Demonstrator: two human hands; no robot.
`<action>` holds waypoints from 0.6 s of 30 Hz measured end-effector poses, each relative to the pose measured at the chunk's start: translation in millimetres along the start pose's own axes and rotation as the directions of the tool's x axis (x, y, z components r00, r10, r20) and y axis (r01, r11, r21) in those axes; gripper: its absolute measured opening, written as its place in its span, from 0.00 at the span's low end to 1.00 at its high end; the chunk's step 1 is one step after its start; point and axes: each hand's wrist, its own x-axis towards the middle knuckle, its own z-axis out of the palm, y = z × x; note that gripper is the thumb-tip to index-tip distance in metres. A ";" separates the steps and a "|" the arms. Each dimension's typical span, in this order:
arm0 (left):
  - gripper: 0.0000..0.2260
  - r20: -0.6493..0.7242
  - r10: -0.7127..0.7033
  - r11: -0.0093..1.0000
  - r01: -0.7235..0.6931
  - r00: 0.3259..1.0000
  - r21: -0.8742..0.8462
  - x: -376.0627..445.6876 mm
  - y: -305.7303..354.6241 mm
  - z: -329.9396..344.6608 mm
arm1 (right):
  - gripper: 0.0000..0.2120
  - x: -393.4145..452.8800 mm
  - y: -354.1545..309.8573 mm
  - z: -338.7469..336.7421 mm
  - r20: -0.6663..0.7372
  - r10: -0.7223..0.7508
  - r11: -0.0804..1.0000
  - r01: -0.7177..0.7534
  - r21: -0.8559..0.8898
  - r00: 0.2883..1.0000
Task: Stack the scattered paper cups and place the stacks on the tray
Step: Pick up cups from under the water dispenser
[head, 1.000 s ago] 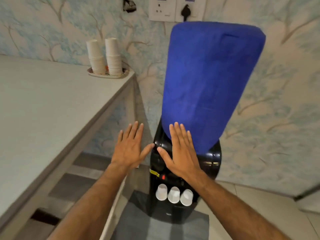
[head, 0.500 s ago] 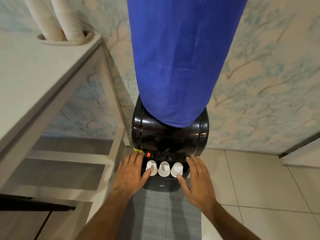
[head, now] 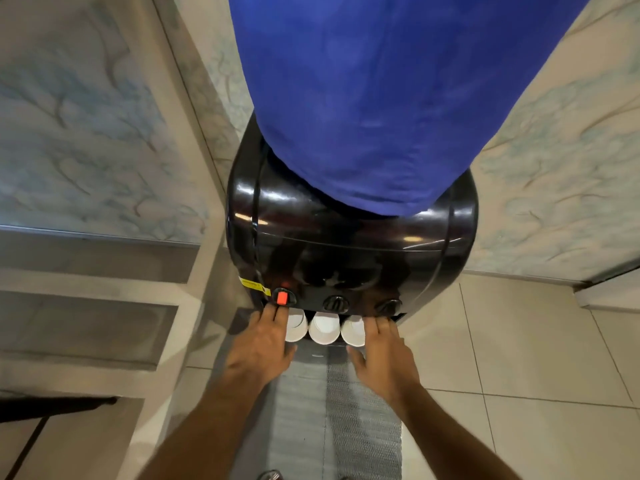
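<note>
Both hands reach under the front of a black dispenser (head: pixel 349 251) in the middle of the frame, where three white cups (head: pixel 324 328) stand in a row below its taps. The left hand (head: pixel 263 344) lies over the left cup (head: pixel 296 328), its fingers stretched forward over the rim toward the red tap (head: pixel 282 297); the fingers look nearly straight, and whether they grip the cup cannot be told. The right hand (head: pixel 382 355) rests against the right cup (head: pixel 353 330), fingers extended above it and the thumb spread out below, touching rather than clearly clamping. The middle cup stands free between the two hands. A blue cover (head: pixel 363 98) fills the upper centre of the frame, over the bottle on the dispenser. A grey mat (head: pixel 339 410) runs down the floor tiles (head: pixel 519 358) beneath the hands, and pale shelves (head: pixel 86 306) sit at lower left below patterned wallpaper (head: pixel 86 133). The tray is out of view. Compared with half a second ago, the camera has dipped lower and closer, the counter with its tray and stacks has left the frame, and both hands have moved forward from just beside the outer cups onto them.
</note>
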 end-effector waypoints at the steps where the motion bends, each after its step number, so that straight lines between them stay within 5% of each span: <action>1: 0.34 0.003 -0.009 1.000 0.008 1.000 0.008 6.7 2.0 4.9 | 0.27 5.4 1.8 5.5 0.009 0.008 1.000 -0.008 -0.010 1.000; 18: 0.25 -0.024 -0.058 0.998 0.059 0.998 0.034 39.7 5.4 39.5 | 0.26 22.9 12.0 36.3 -0.056 -0.008 0.999 0.006 -0.035 0.998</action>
